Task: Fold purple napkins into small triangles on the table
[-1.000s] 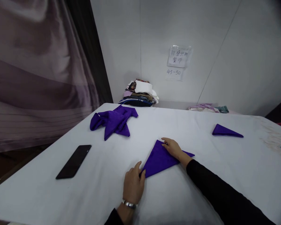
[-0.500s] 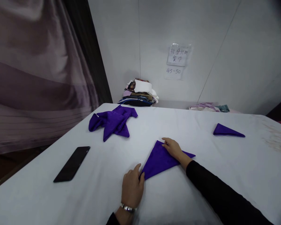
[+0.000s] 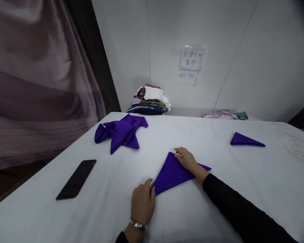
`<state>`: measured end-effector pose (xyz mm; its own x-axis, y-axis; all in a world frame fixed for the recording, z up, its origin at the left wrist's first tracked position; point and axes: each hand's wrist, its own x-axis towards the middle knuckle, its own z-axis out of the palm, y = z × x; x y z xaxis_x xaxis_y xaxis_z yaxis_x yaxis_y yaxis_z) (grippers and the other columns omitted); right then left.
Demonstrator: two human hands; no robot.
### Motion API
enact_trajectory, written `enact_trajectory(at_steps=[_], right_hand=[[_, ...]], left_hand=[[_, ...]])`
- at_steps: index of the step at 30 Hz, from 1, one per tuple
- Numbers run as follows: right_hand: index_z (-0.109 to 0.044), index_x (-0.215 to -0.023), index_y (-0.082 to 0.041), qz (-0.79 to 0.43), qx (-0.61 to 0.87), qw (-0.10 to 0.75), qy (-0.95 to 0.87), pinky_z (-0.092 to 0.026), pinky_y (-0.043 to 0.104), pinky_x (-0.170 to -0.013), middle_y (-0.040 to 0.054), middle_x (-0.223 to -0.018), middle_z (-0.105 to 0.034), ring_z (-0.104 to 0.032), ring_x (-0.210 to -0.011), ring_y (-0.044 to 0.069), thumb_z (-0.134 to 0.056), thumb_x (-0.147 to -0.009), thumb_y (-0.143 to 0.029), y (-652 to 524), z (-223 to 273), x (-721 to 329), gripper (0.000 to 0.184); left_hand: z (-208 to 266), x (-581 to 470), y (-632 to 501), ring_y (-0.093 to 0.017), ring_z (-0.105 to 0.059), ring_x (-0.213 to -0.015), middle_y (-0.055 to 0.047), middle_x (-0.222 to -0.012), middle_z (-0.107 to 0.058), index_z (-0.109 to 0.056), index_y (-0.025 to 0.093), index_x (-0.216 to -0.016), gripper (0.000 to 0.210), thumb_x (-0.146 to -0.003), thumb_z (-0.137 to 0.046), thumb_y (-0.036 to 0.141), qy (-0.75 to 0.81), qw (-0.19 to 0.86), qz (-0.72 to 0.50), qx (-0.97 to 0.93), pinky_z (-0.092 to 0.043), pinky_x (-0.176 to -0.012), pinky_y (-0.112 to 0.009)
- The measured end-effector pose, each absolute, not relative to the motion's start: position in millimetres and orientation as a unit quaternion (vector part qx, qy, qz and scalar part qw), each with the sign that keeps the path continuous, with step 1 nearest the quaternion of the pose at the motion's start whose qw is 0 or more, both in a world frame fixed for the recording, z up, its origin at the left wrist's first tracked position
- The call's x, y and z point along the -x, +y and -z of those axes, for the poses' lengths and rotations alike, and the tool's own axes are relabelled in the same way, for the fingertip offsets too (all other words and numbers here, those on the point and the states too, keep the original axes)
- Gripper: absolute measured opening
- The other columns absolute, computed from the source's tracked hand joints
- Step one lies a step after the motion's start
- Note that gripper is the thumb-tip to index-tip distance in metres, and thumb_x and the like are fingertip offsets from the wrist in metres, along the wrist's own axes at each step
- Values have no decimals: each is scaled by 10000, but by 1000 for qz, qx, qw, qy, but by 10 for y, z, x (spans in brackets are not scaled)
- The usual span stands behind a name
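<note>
A purple cloth napkin (image 3: 170,175), folded into a flat triangle, lies in front of me on the white-covered table. My left hand (image 3: 143,202), with a silver bracelet at the wrist, has its thumb and forefinger around the napkin's near left corner. Over the upper edge of the same napkin rests my right hand (image 3: 186,159); its fingers stretch to the left, close to the top corner, with thumb and forefinger apart. The napkin's right point shows beyond my right wrist. Part of the upper edge is hidden under that hand.
A loose, crumpled purple cloth (image 3: 124,131) lies at the far left. A black phone (image 3: 76,179) is nearer on the left. A small folded purple cloth (image 3: 247,140) sits at the right. Behind the table (image 3: 192,130) stands a pile of folded fabrics (image 3: 150,101).
The view has shifted very slightly. Both hands stay at the same places on the napkin, and its triangular shape is unchanged.
</note>
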<state>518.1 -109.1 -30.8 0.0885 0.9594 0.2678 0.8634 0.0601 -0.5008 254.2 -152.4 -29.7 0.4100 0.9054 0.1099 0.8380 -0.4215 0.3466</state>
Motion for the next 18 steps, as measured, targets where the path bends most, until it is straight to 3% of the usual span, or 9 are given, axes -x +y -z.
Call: enact_trajectory(at_steps=[5, 11, 18], right_hand=[[-592, -966, -190, -37, 626, 317, -712, -381, 350, -876, 71, -1032, -586, -494, -984, 204, -564, -801, -209, -1156, 236, -4960, 169], [-585, -1027, -213, -72, 591, 272, -756, -391, 368, -860, 65, -1037, -590, -508, -972, 201, -587, -798, -201, -1176, 348, -4800, 229], [-616, -1006, -205, -76, 564, 302, -765, -394, 359, -885, 69, -1045, -612, -515, -1007, 205, -578, -816, -256, -1062, 457, -4925, 200]], left_hand=[[303, -2540, -1521, -209, -573, -799, -55, -809, -642, -522, 154, -1126, 305, -856, -389, 202, 525, 116, -140, -832, -377, -712, -332], [337, -2549, -1507, -202, -575, -793, -48, -800, -642, -535, 165, -1112, 292, -849, -411, 192, 523, 104, -138, -835, -377, -715, -324], [299, -2517, -1504, -205, -575, -777, -42, -781, -638, -528, 155, -1117, 298, -844, -414, 192, 521, 98, -124, -839, -395, -700, -329]])
